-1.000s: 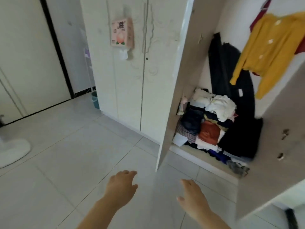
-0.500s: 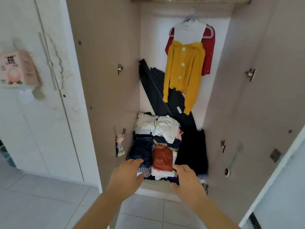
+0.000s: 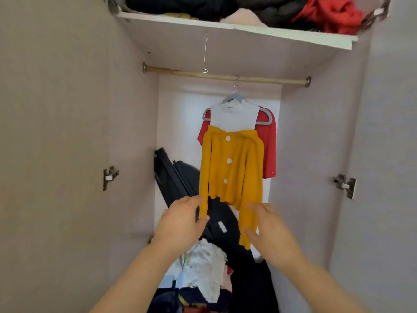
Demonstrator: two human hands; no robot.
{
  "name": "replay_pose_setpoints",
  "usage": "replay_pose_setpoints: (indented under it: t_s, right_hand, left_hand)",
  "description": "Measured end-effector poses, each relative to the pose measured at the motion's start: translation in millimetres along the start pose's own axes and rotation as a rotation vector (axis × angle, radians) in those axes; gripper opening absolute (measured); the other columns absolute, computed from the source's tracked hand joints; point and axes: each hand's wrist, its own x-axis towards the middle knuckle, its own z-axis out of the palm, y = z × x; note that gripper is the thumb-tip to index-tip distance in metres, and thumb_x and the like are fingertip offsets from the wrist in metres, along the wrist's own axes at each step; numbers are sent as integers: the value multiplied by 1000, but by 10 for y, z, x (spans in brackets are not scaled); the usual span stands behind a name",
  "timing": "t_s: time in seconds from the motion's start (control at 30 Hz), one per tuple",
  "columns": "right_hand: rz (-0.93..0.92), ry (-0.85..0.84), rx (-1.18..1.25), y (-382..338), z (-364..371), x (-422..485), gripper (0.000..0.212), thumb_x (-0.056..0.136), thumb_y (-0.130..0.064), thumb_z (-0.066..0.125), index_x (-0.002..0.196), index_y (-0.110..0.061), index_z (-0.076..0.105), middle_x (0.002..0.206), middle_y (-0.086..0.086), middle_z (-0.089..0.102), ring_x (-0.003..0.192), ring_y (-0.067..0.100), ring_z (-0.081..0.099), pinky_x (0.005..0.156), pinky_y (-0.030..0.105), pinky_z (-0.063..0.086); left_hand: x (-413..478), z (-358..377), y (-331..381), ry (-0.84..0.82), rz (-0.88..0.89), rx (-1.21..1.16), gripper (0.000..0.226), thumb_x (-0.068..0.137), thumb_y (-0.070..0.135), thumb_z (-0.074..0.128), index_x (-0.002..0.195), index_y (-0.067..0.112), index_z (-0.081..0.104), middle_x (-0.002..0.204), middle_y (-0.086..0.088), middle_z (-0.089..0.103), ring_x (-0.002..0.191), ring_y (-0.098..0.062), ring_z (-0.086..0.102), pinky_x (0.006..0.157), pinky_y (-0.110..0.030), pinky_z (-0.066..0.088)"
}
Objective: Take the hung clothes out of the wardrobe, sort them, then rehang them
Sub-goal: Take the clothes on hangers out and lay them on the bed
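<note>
the open wardrobe (image 3: 67,132) is being viewed from the front, its side walls filling the left and right of the frame. a wooden rail (image 3: 225,76) is running across the upper middle, and a grey hanger (image 3: 234,98) is hanging from it right of centre. on that hanger a mustard cardigan (image 3: 232,168) with white buttons and a white upper panel is being shown in the centre of the frame, with a red garment (image 3: 269,150) hanging just behind it to the right. a bare wire hanger (image 3: 205,54) is dangling at the rail's left part, reaching up toward the shelf (image 3: 237,30) at the top of the frame, where dark, pink and red clothes (image 3: 327,12) are being kept in a heap.

the left hand (image 3: 180,224) is being held at the lower centre, its grip wide, the fingers spread beside the cardigan's left sleeve cuff; whether the cuff is being touched cannot be told. the right hand (image 3: 270,231) is being held at the lower centre right, its grip also wide, next to the cardigan's right sleeve, nothing being clasped.

behind the hands a black case (image 3: 180,181) is leaning against the back wall. a pile of folded clothes (image 3: 203,267), white ones uppermost, is lying at the bottom centre of the frame. metal hinges (image 3: 344,185) are being seen on both side walls.
</note>
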Motion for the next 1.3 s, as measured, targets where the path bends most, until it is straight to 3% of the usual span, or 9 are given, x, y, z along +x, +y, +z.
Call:
replay_pose_setpoints:
  t_s: [0.23, 0.67, 0.8, 0.93, 1.03, 1.3]
  right_hand:
    - [-58, 134, -84, 294, -73, 1371, 54, 90, -30, 57, 139, -24, 36, 140, -2, 40, 126, 17, 42, 101, 26, 38]
    - [-321, 387, -269, 907, -311, 4370, 47, 91, -26, 53, 136, -22, 41, 138, 3, 42, 123, 22, 41, 99, 33, 37]
    - [-395, 536, -303, 922, -331, 5124, 40, 89, -20, 52, 128, -20, 49, 129, 3, 47, 115, 24, 43, 94, 31, 32]
    - [-313, 532, -334, 1003, -220, 5726, 45, 91, -25, 50, 135, -18, 41, 130, 3, 45, 118, 25, 40, 92, 34, 33]
    - [-303, 574, -332, 1159, -166, 5991, 48, 91, -18, 51, 137, -19, 39, 129, 2, 48, 118, 25, 37, 89, 33, 33]
    - [-460, 704, -155, 1374, -136, 6194, 37, 86, -12, 61, 123, -13, 59, 109, 8, 63, 107, 30, 46, 84, 34, 40]
  left_hand:
    - [1291, 51, -67, 93, 117, -20, 50, 92, 36, 50, 139, 27, 36, 131, 2, 51, 119, -16, 46, 101, -33, 39]
    - [3938, 425, -242, 387, 127, 134, 47, 90, 41, 51, 135, 33, 39, 127, 7, 54, 112, -14, 52, 90, -29, 45]
    - [4406, 482, -341, 421, 100, 118, 44, 89, 40, 52, 132, 31, 44, 124, 6, 55, 110, -14, 52, 89, -28, 43]
    - [4702, 552, -499, 426, 83, 120, 42, 90, 39, 51, 131, 32, 45, 125, 7, 54, 109, -13, 52, 83, -20, 39]
    - [4820, 596, -631, 419, 72, 137, 40, 90, 38, 52, 129, 32, 46, 125, 6, 54, 109, -12, 51, 83, -19, 37]
    - [5035, 555, -710, 470, 93, 148, 47, 90, 32, 52, 136, 28, 40, 134, 5, 48, 119, -12, 45, 89, -18, 31]
